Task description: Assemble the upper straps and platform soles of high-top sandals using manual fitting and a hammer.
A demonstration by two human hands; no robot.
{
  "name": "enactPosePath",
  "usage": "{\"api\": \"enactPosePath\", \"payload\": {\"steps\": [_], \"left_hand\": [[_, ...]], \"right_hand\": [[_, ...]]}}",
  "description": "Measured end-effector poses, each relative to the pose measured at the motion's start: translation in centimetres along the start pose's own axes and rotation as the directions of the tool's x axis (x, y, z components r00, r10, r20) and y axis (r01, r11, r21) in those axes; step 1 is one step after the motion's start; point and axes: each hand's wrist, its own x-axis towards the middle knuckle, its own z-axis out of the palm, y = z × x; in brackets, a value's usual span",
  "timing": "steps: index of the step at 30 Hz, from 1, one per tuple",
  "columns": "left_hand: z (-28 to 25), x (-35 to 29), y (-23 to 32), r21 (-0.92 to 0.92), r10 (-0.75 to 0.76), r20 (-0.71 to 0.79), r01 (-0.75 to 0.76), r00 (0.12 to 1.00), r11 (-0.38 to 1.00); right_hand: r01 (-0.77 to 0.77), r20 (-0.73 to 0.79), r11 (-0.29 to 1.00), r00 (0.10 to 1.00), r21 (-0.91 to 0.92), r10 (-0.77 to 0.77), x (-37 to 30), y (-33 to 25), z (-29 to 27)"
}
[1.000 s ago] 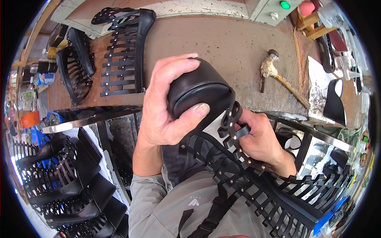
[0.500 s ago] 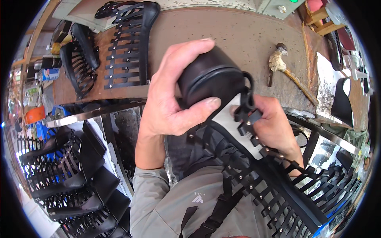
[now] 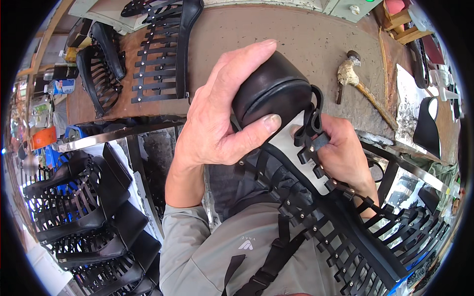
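A black strappy boot (image 3: 276,91) is held in front of my body, its rounded, solid end up. My left hand (image 3: 212,111) wraps that end, fingers over the far side and thumb pressed on the near side. Below it shows a pale grey inner piece (image 3: 286,139). Beside this piece my right hand (image 3: 343,150) is closed at the boot's side, next to a looped black strap (image 3: 312,121); its fingertips are partly hidden. The boot's long shaft of studded straps (image 3: 370,232) slants down to the lower right across my lap.
A hammer (image 3: 368,93) with a wrapped head lies on the brown workbench (image 3: 276,27). Other strappy black boots (image 3: 163,59) rest at its left, and several more (image 3: 94,212) are stacked at the lower left. A black sole-shaped piece (image 3: 427,128) lies at the right.
My left hand and the boot's rounded end have shifted slightly up and to the right. Both hands keep their hold, and the view has moved a little.
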Motion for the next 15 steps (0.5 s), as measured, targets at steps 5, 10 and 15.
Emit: {"api": "enactPosePath", "payload": {"steps": [5,10,15], "left_hand": [[-0.2,0.6,2.1,0.365,0.082,-0.094,-0.042,0.992,0.93],[1.8,0.1,3.6,0.23,-0.146,-0.288,0.217,0.946,0.949],[2.1,0.4,3.4,0.26,-0.083,-0.274,0.157,0.958,0.953]], "right_hand": [[0.101,0.012,0.994,0.995,-0.037,-0.1,-0.3,0.6,0.2],[0.21,-0.006,0.977,0.978,-0.043,-0.211,-0.6,0.1,0.6],[0.21,-0.004,0.978,0.978,-0.018,-0.21,-0.7,0.4,0.6]]}}
